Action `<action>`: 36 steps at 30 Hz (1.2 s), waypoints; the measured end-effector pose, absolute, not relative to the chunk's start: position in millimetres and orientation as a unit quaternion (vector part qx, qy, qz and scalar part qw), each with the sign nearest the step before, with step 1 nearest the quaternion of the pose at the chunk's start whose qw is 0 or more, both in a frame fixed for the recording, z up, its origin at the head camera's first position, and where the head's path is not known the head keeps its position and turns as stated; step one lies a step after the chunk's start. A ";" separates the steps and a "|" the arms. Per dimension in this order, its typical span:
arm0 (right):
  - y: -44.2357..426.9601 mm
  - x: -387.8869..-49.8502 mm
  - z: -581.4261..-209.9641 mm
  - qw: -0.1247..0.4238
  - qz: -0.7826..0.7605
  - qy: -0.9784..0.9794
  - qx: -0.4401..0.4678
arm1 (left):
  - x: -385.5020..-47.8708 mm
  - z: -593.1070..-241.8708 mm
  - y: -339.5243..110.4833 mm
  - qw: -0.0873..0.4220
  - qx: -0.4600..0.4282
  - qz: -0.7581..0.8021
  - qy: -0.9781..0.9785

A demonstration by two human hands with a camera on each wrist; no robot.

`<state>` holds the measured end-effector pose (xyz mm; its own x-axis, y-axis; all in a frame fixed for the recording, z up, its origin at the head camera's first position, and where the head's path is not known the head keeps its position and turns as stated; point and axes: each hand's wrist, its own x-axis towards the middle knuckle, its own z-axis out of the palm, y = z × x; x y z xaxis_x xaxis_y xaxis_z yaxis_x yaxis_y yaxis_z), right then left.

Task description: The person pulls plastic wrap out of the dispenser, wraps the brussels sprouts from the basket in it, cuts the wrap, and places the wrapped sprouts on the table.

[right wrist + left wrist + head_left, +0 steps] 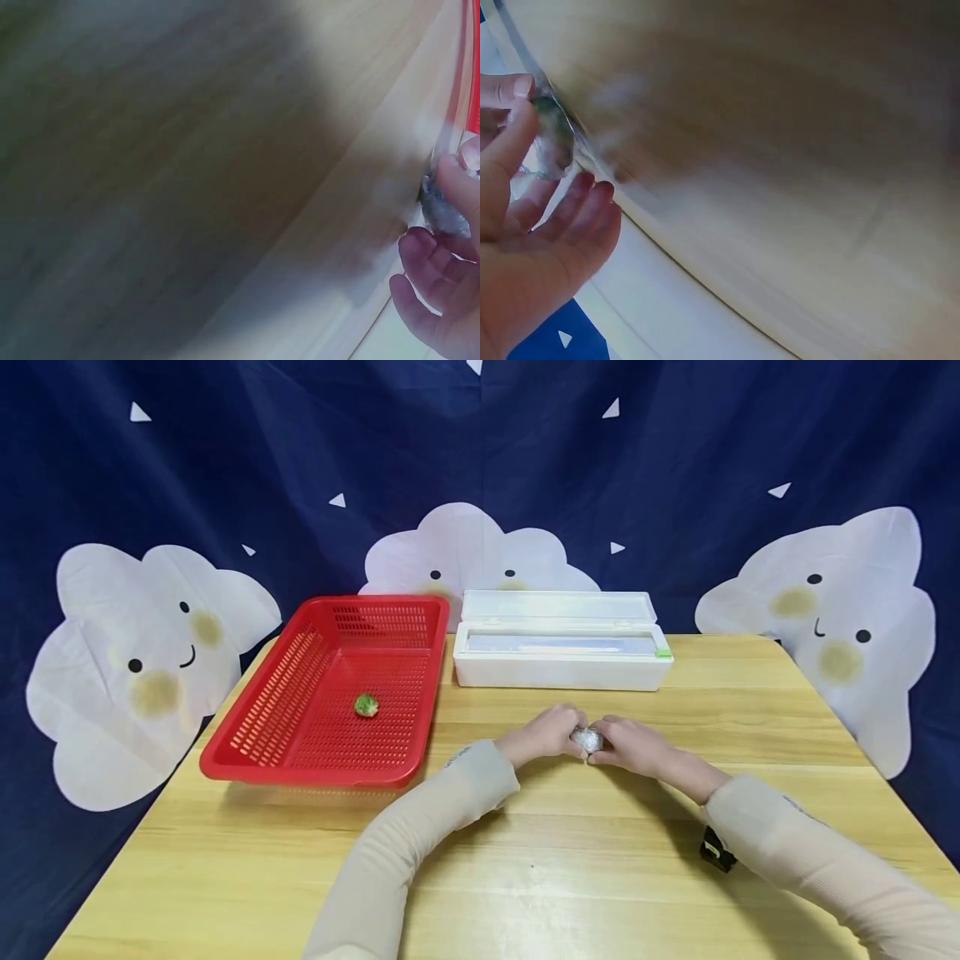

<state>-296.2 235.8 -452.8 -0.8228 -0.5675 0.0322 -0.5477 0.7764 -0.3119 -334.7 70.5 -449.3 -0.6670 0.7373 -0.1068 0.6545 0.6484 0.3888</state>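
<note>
over the table (517,881), left hand (550,732) faces right hand (634,746) around a wrapped bundle (588,741)

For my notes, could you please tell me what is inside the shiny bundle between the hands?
Inside the shiny bundle, the left wrist view shows something dark green; blur hides exactly what. The left hand and right hand cover parts of the bundle, so those cannot be seen.

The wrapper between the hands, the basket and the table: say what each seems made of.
Wrapper: probably thin clear plastic film, glossy; green shows through it in the left wrist view. Basket: likely moulded plastic, slightly shiny, with even rows of slots. Table: wood or wood-look laminate, satin; grain lines and soft glare show.
</note>
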 end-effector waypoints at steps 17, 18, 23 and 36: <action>237.9 -297.7 -457.0 0.035 -0.197 0.929 -0.313 | -338.7 -443.7 73.4 0.151 0.360 0.200 0.899; 238.1 -295.4 -456.8 0.023 -0.183 0.932 -0.312 | -338.4 -443.3 73.5 0.155 0.359 0.199 0.899; 234.3 -285.7 -456.9 -0.026 -0.109 0.944 -0.311 | -339.5 -446.2 71.6 0.167 0.354 0.205 0.897; 234.7 -295.1 -461.3 -0.011 -0.082 0.931 -0.355 | -328.4 -451.1 64.1 0.107 0.397 0.158 0.898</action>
<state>-295.1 234.7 -461.3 -0.7471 -0.6600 0.0794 -0.6637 0.7339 -0.1445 -328.4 64.1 -451.1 -0.6621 0.7465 -0.0658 0.6792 0.6349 0.3684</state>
